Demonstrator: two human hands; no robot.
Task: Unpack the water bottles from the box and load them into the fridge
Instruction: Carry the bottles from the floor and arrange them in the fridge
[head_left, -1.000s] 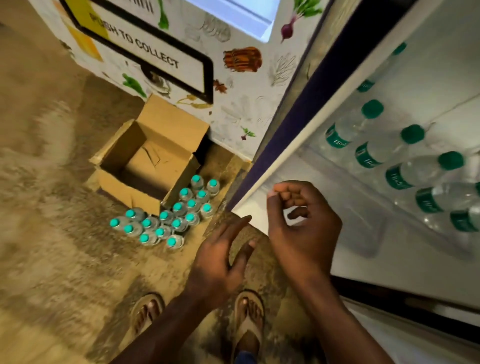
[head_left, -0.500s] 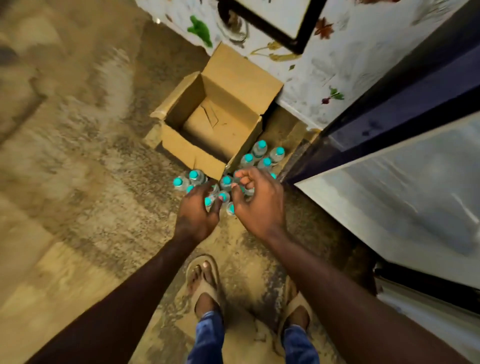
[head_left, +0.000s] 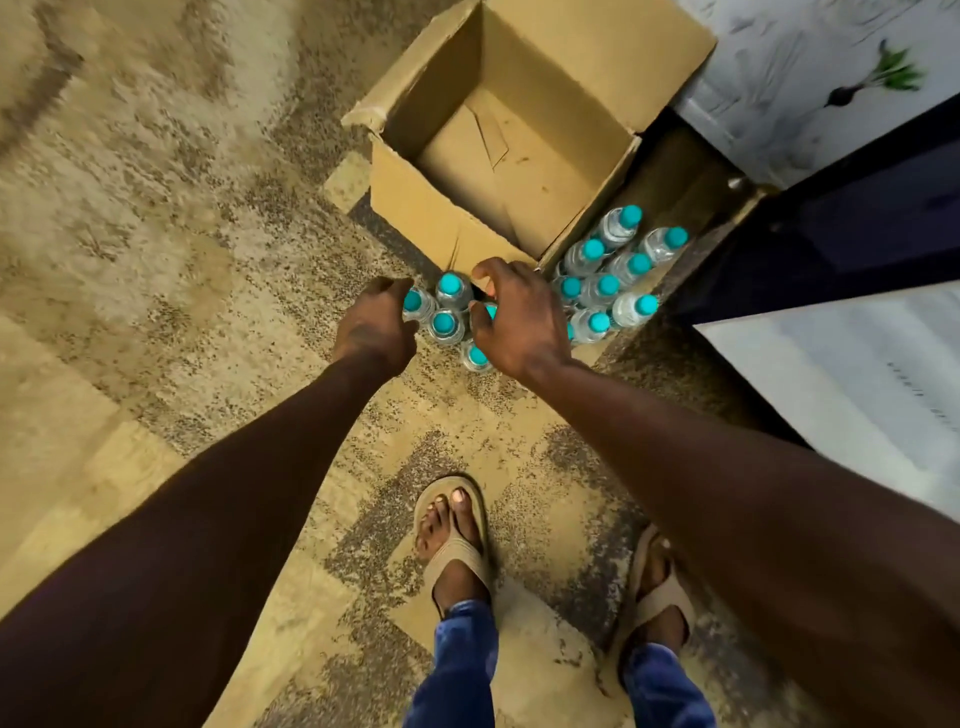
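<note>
left hand (head_left: 375, 327) curled round a bottle (head_left: 415, 304) | right hand (head_left: 519, 317) curled over bottles, grip unclear | bottles (head_left: 602, 283) upright on floor (head_left: 156, 234) beside open box (head_left: 498, 135) | fridge door (head_left: 852, 374) at right

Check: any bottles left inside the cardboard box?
No. The cardboard box shows only its bare bottom; the bottles stand on the floor beside it.

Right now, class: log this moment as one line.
left hand: on bottles | right hand: over bottles | box: empty | stage: picking up
</note>
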